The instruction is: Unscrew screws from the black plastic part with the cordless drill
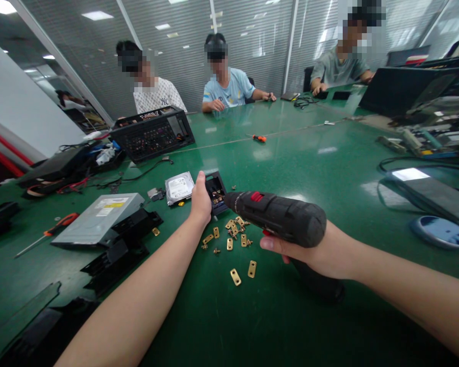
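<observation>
My right hand (306,251) is wrapped around the handle of a black cordless drill (281,216) with a red switch on top. Its nose points left, right at the edge of a small black plastic part (214,182) with brass-coloured pieces inside. My left hand (202,200) grips that part by its left side, thumb up; its other fingers are mostly hidden. Whether the drill's tip touches anything cannot be made out. Just below lie several brass plates (230,244) with holes and small screws (217,251). A hard drive (179,187) sits beside my left hand.
At left are an optical drive (95,216), an orange-handled screwdriver (63,223) and black plastic pieces (118,255). A computer case (153,133) and another screwdriver (259,138) lie farther back. A phone-like device (436,191) and round blue-topped object (441,231) are right. Three people sit opposite.
</observation>
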`<action>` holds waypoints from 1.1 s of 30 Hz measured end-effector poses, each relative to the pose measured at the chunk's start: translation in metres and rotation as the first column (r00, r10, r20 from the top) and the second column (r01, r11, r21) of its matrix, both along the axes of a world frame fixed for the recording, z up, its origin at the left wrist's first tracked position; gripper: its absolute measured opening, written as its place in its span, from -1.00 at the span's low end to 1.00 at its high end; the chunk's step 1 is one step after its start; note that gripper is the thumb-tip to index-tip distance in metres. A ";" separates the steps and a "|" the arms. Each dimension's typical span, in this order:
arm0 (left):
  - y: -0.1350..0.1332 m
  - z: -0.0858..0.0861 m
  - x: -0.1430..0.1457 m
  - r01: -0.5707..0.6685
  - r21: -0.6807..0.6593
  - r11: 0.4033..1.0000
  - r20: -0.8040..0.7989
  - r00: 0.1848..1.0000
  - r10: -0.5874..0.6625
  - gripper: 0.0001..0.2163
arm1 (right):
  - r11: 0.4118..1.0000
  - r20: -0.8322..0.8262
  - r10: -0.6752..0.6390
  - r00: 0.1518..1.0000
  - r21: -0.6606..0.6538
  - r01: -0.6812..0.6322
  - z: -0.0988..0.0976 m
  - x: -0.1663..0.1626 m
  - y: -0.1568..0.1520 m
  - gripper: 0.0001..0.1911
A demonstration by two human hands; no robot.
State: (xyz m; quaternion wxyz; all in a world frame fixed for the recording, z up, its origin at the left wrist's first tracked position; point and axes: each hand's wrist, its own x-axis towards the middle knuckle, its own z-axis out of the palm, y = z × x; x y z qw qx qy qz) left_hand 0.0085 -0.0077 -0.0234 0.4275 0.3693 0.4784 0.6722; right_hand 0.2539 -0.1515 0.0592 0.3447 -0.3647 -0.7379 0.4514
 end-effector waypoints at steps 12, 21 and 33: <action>0.002 -0.003 -0.002 -0.019 0.037 0.999 -0.153 0.988 0.025 -0.32 | 0.989 -0.039 0.042 0.998 -0.137 -0.047 -0.003 0.002 -0.001 -0.48; 0.003 -0.005 -0.004 -0.005 0.037 0.999 -0.161 0.987 0.011 -0.31 | 0.998 0.005 0.069 0.998 0.006 -0.069 0.001 0.002 0.002 -0.46; 0.003 -0.005 -0.004 -0.033 0.058 0.998 -0.173 0.984 0.043 -0.36 | 1.000 -0.004 0.012 1.000 -0.018 -0.012 -0.005 0.000 0.002 -0.46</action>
